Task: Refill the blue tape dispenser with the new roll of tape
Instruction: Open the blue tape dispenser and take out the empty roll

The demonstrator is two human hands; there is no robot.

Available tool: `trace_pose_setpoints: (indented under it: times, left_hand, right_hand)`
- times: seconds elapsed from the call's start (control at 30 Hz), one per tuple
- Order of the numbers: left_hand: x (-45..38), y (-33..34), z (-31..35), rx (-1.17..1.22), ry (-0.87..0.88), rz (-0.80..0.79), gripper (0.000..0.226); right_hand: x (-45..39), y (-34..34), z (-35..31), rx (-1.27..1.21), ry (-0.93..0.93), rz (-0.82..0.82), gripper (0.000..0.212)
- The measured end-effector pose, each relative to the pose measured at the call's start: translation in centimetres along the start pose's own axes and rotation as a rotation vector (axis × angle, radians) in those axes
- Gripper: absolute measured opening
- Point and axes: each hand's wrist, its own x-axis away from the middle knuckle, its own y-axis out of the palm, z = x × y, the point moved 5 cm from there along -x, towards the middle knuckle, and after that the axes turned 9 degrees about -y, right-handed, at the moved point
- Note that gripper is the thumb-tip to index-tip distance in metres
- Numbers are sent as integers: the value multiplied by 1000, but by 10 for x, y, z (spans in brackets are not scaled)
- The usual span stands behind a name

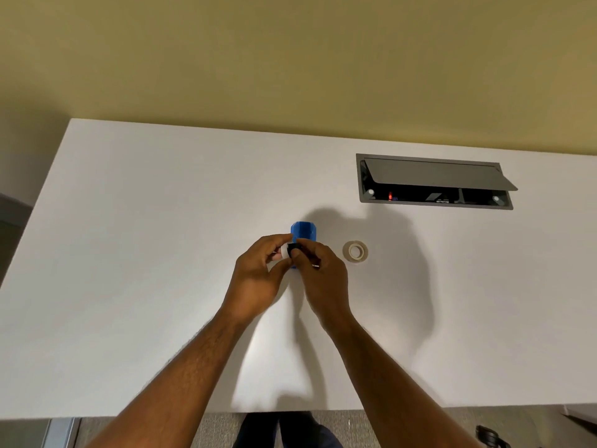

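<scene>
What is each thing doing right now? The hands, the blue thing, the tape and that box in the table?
Left hand: pinching a white ring.
Right hand: pinching a small black piece.
Blue tape dispenser: on the table, partly hidden behind both hands.
New tape roll: lying flat, untouched.
Cable box lid: propped open.

Both hands hide the near half of the blue dispenser.

White bench against a plain yellow-olive wall. Grey cable box sunk into the far right of the top, lid half open. Grey carpet floor below the near edge. Soft shadows across the surface.
</scene>
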Motion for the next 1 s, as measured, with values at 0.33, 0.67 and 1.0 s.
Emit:
trace_pose_setpoints:
  times: [0.33,0.67,1.0]
  left_hand:
    - [0,-16,-29,-210,-6,87,38]
    - [-30,-35,-51,-476,-31,186,45]
    - [-50,-42,-56,-633,24,198,16]
  right_hand:
    - [11,6,4,50,13,44,7]
    - [10,8,1,95,-21,61,17]
    - [18,-3,15,101,20,99,17]
